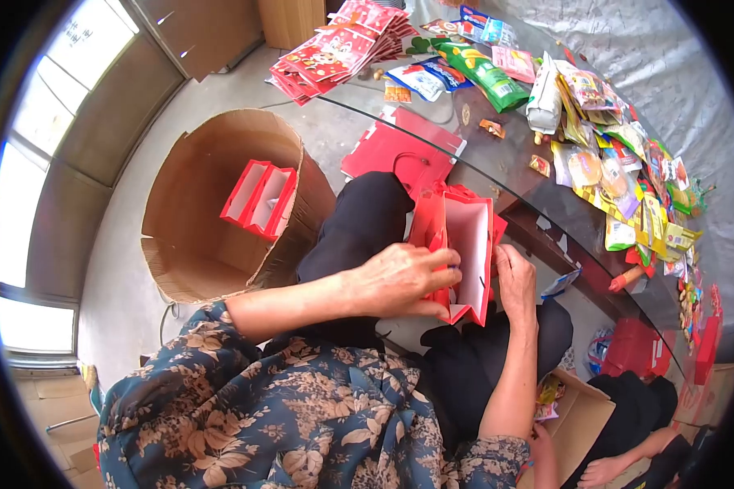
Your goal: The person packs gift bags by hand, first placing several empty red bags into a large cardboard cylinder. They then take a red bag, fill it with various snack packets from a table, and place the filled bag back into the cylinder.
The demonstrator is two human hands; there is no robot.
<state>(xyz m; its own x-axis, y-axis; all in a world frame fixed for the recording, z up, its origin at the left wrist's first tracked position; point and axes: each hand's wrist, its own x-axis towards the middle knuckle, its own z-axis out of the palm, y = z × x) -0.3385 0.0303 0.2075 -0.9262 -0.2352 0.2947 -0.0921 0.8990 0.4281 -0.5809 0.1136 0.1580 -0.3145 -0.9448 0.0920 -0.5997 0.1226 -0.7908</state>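
A red paper gift bag [467, 244] with a white inside stands open-mouthed at my lap, between my knees. My left hand [412, 279] grips its near left side, the fingers bent over the rim and the thumb low by the corner. On the other side, my right hand [515, 279] pinches the bag's right edge with thumb and fingers. Behind the bag's mouth are more red paper folds, partly hidden. To the left, a large round-bent cardboard box [196, 155] holds red gift bags [257, 200] standing upright.
Packaged snacks [628, 179] heap along the glass table [497, 155], whose edge runs diagonally ahead of me. Folded red bags [334, 49] are stacked at its far end. A red sheet [400, 155] lies below. Another person's hand [602, 471] is beside a cardboard box [575, 416] at lower right.
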